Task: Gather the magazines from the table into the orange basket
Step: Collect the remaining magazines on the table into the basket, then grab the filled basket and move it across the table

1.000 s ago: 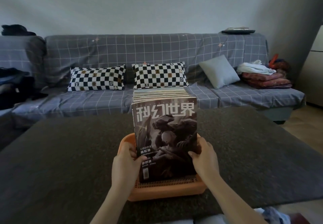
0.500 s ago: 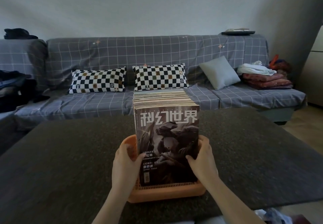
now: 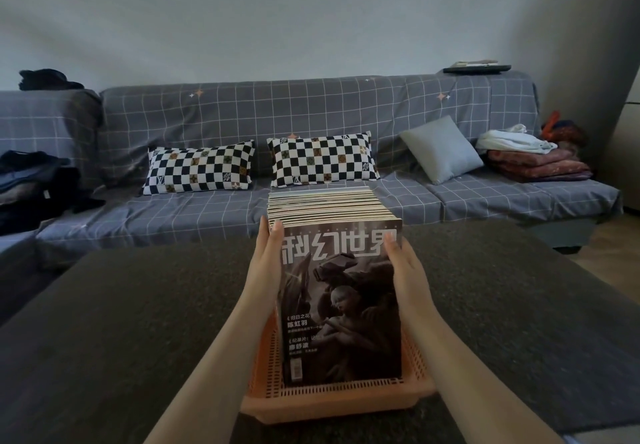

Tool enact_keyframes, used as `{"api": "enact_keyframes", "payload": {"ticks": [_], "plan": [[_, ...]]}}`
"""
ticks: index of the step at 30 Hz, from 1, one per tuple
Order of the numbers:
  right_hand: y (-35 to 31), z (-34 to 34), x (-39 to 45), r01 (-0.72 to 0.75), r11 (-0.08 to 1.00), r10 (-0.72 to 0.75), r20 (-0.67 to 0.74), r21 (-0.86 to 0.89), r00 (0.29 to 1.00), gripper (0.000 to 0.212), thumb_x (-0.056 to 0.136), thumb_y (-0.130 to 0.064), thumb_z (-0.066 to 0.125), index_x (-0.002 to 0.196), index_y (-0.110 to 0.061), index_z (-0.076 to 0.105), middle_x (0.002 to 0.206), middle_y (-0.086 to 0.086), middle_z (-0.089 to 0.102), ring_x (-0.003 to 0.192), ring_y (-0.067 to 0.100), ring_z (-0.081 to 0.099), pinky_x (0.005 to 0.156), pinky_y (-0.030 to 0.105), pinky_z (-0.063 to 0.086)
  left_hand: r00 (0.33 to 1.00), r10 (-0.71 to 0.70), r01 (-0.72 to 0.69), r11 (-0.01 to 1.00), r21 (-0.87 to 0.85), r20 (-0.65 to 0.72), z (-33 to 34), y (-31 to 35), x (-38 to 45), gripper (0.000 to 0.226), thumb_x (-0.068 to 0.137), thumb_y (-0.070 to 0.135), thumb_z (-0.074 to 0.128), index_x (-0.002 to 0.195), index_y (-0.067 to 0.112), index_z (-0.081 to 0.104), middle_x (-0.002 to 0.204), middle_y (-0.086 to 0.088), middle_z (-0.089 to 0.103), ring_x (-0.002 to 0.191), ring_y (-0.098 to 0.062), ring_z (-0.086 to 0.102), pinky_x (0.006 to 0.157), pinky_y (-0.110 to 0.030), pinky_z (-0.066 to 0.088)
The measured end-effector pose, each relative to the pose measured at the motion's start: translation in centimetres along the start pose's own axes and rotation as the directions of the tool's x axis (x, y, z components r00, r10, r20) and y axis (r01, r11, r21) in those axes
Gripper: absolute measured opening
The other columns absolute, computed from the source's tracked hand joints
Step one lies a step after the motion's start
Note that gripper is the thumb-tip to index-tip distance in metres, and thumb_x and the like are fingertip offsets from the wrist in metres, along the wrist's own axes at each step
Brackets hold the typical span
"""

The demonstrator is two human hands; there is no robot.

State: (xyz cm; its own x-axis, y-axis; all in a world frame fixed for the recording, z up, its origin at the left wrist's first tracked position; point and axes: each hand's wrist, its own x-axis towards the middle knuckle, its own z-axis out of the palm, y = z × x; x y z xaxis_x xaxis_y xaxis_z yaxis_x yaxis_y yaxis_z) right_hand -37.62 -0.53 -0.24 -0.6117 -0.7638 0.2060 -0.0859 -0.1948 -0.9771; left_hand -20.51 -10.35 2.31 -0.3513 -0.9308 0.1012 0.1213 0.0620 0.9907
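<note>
Grip first: both hands lie flat-fingered against the sides of the magazines (image 3: 341, 291) — the left hand (image 3: 266, 263) along the left edge near the top, the right hand (image 3: 403, 267) along the right edge, fingers straight and pressing inward, nothing curled round. The magazines stand upright as one packed row in the orange basket (image 3: 332, 405), which sits on the dark desk (image 3: 138, 322) near its front edge.

The step in hand looks like squaring the row. To do it well, press evenly from both sides so the covers line up flush, keep the palms low enough that the front issue does not tip forward, and steady the basket — its light plastic could slide.
</note>
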Motion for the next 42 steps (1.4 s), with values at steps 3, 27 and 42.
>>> {"api": "enact_keyframes", "payload": {"ticks": [3, 27, 42], "plan": [[-0.1, 0.6, 0.3, 0.038, 0.999, -0.038, -0.001, -0.007, 0.999, 0.045, 0.076, -0.069, 0.051, 0.114, -0.045, 0.057, 0.106, -0.02, 0.066, 0.097, -0.003, 0.062, 0.083, 0.023, 0.044, 0.998, 0.03, -0.028, 0.999, 0.046, -0.06, 0.7, 0.2, 0.5, 0.096, 0.064, 0.091, 0.034, 0.147, 0.046, 0.021, 0.156, 0.0, 0.031, 0.141, -0.028, 0.031, 0.113, -0.053, 0.023], [3.5, -1.5, 1.0, -0.203, 0.979, 0.199, 0.167, 0.007, 0.966, 0.055, 0.047, -0.064, 0.08, 0.096, -0.043, 0.067, 0.102, -0.011, 0.071, 0.101, 0.014, 0.065, 0.097, 0.043, 0.047, 0.989, -0.05, 0.051, 0.999, -0.005, 0.137, -1.5, -5.6, 0.6, 0.115, 0.049, 0.07, 0.08, 0.146, 0.042, 0.025, 0.134, -0.004, 0.055, 0.099, -0.016, 0.07, 0.066, -0.022, 0.058], [3.1, -1.0, 0.8, -0.133, 0.981, 0.154, 0.147, -0.144, 0.977, 0.059, 0.05, -0.073, 0.071, 0.102, -0.048, 0.059, 0.101, -0.018, 0.067, 0.11, 0.012, 0.059, 0.097, 0.034, 0.045, 0.982, -0.104, 0.097, 0.994, 0.053, 0.158, -2.3, -5.2, 0.4, 0.106, 0.057, 0.067, 0.069, 0.148, 0.045, 0.018, 0.137, -0.006, 0.053, 0.098, -0.016, 0.066, 0.072, -0.028, 0.054]]}}
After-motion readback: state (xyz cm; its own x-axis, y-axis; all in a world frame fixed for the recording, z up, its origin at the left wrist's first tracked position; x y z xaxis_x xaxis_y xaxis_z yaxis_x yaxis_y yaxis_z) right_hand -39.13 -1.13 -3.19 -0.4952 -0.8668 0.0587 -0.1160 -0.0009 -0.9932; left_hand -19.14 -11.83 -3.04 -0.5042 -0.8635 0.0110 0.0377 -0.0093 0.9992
